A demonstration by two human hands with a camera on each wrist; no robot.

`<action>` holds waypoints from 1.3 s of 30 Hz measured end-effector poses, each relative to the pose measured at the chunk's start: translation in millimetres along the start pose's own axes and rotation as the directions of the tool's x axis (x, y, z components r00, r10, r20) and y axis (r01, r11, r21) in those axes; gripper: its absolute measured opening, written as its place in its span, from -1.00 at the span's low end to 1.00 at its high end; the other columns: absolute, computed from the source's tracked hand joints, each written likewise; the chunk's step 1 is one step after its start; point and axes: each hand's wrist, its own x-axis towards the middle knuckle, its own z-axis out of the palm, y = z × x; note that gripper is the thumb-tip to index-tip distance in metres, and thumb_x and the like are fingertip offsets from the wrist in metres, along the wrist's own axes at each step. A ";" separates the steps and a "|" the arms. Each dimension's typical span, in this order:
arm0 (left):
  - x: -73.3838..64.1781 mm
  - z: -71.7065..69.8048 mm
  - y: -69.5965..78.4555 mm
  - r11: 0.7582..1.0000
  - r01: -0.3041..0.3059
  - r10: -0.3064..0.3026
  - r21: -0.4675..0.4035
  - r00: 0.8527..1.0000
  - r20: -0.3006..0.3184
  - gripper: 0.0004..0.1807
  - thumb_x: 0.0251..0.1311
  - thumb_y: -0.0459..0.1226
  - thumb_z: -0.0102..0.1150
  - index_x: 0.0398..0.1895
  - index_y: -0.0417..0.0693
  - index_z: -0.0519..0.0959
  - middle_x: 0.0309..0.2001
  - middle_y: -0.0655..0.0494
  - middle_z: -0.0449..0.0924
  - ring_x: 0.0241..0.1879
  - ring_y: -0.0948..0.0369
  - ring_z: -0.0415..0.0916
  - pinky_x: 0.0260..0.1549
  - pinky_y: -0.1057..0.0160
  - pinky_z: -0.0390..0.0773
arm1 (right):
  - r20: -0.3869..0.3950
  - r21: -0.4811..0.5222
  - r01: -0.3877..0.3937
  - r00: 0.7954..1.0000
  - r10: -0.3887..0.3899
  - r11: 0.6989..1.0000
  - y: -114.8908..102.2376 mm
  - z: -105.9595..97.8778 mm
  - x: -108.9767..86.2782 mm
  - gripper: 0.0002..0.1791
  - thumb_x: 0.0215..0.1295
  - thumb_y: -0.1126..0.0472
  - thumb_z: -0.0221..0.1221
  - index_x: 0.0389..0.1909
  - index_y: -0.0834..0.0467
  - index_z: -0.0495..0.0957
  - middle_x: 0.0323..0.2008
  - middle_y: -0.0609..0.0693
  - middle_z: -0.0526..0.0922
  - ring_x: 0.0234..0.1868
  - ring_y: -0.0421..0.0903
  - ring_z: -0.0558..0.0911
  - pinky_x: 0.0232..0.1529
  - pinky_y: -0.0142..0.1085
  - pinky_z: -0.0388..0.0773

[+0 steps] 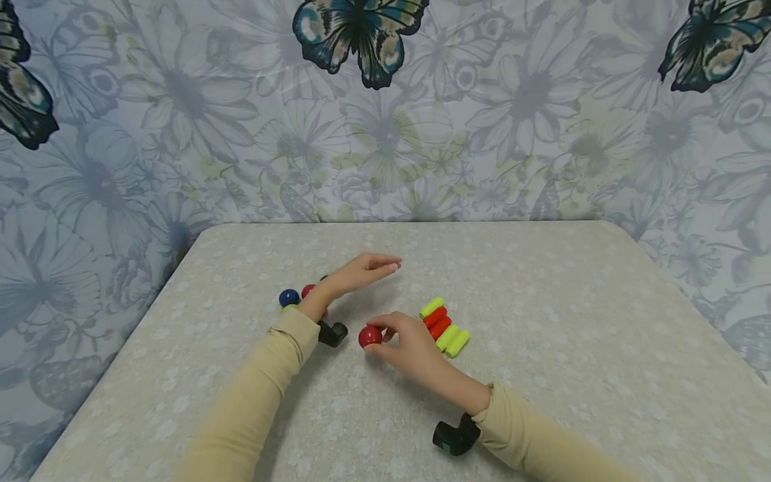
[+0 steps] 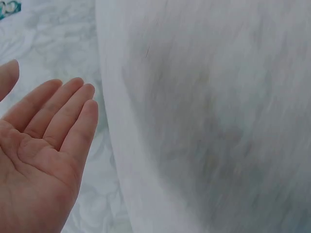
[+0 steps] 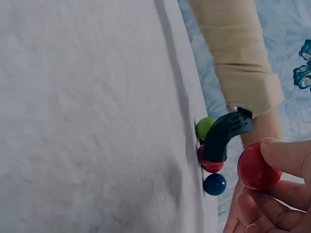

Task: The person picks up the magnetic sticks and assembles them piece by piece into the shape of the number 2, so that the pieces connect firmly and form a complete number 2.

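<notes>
- Pinching a red ball (image 1: 370, 336) between fingertips, the right hand (image 1: 409, 348) is hovering low over the desk (image 1: 542, 402).
- Green and red cylinders (image 1: 444, 326) are lying just beside that hand.
- Left hand (image 1: 361, 271) is floating flat-fingered, holding nothing, near a blue ball (image 1: 288, 298).

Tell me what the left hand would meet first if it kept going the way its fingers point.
Probably nothing. The left hand is open, fingers pointing right across the bare table. The row of yellow and red pegs lies nearer the person, seemingly off that line, though depth is hard to judge.
</notes>
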 end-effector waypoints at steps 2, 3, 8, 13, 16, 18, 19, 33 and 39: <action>0.9 7.3 0.3 1.000 -0.023 0.023 -0.005 1.000 0.016 -0.50 0.41 -0.15 -0.09 0.29 -0.26 0.31 0.23 -0.04 0.36 0.21 0.12 0.28 0.13 0.10 0.28 | 0.006 0.008 0.026 1.000 -0.026 1.000 -2.5 -5.7 -9.3 -0.62 0.07 0.26 0.36 -0.05 0.26 0.59 -0.21 -0.06 0.61 -0.28 -0.14 0.53 -0.28 -0.20 0.52; 1.6 11.2 0.5 0.999 -0.032 0.032 -0.007 0.999 0.025 -0.50 0.41 -0.15 -0.09 0.29 -0.26 0.31 0.23 -0.04 0.37 0.21 0.13 0.29 0.13 0.11 0.28 | 0.007 0.002 0.034 0.999 -0.034 0.999 -3.1 -8.1 -13.4 -0.61 0.07 0.26 0.37 -0.05 0.26 0.60 -0.21 -0.06 0.61 -0.29 -0.15 0.52 -0.28 -0.20 0.52; 6.0 31.6 2.3 0.997 -0.071 0.070 0.003 0.995 0.077 -0.52 0.40 -0.17 -0.07 0.27 -0.26 0.34 0.21 -0.02 0.40 0.19 0.16 0.31 0.13 0.17 0.29 | 0.028 0.007 0.026 0.999 -0.027 1.000 -7.8 -18.3 -31.6 -0.60 0.05 0.24 0.38 -0.05 0.22 0.60 -0.24 -0.14 0.59 -0.30 -0.20 0.51 -0.32 -0.26 0.48; 7.7 46.2 2.7 0.995 -0.098 0.094 0.031 0.989 0.118 -0.56 0.39 -0.26 -0.05 0.25 -0.29 0.36 0.20 -0.03 0.41 0.17 0.16 0.33 0.11 0.22 0.30 | 0.039 0.025 0.013 0.999 -0.014 1.000 -9.9 -24.2 -44.0 -0.62 0.05 0.22 0.38 -0.06 0.17 0.61 -0.28 -0.24 0.55 -0.31 -0.20 0.50 -0.42 -0.35 0.39; 8.8 53.1 3.0 0.992 -0.125 0.119 0.031 0.983 0.138 -0.57 0.37 -0.31 -0.03 0.25 -0.33 0.35 0.19 -0.08 0.40 0.16 0.14 0.35 0.11 0.24 0.30 | 0.031 0.037 0.014 0.999 -0.015 0.999 -8.7 -26.6 -48.2 -0.63 0.05 0.23 0.38 -0.07 0.16 0.61 -0.28 -0.25 0.57 -0.32 -0.17 0.51 -0.44 -0.36 0.37; 9.4 57.4 3.1 0.991 -0.132 0.127 0.028 0.982 0.139 -0.57 0.36 -0.32 -0.01 0.24 -0.33 0.35 0.19 -0.09 0.40 0.16 0.14 0.35 0.10 0.25 0.30 | 0.027 0.044 0.015 1.000 -0.016 0.999 -7.8 -28.0 -50.0 -0.63 0.05 0.24 0.38 -0.08 0.17 0.61 -0.27 -0.24 0.58 -0.33 -0.15 0.52 -0.45 -0.36 0.37; 9.5 59.5 3.3 0.991 -0.132 0.127 0.030 0.982 0.139 -0.56 0.35 -0.32 0.00 0.24 -0.33 0.35 0.19 -0.09 0.40 0.16 0.14 0.35 0.10 0.26 0.31 | 0.026 0.048 0.014 1.000 -0.015 0.999 -7.5 -28.6 -50.6 -0.64 0.05 0.24 0.38 -0.08 0.18 0.61 -0.27 -0.23 0.58 -0.33 -0.14 0.52 -0.45 -0.37 0.37; 8.4 79.6 9.9 0.973 -0.095 0.101 0.211 0.995 -0.015 -0.62 0.24 -0.33 0.16 0.14 -0.20 0.50 0.06 0.03 0.54 0.06 0.18 0.45 0.03 0.28 0.38 | 0.043 0.094 0.013 0.999 -0.017 0.996 -9.1 -30.6 -59.0 -0.62 0.08 0.15 0.36 -0.07 0.17 0.61 -0.26 -0.21 0.60 -0.33 -0.19 0.50 -0.42 -0.37 0.39; 10.3 81.9 13.0 0.959 -0.070 0.089 0.276 0.994 -0.056 -0.66 0.20 -0.41 0.17 0.07 -0.20 0.56 0.00 0.05 0.57 0.00 0.19 0.48 -0.03 0.29 0.42 | 0.047 0.095 -0.016 0.999 0.012 0.995 -6.0 -31.1 -60.0 -0.61 0.08 0.13 0.36 -0.05 0.16 0.60 -0.23 -0.22 0.59 -0.32 -0.19 0.50 -0.41 -0.36 0.39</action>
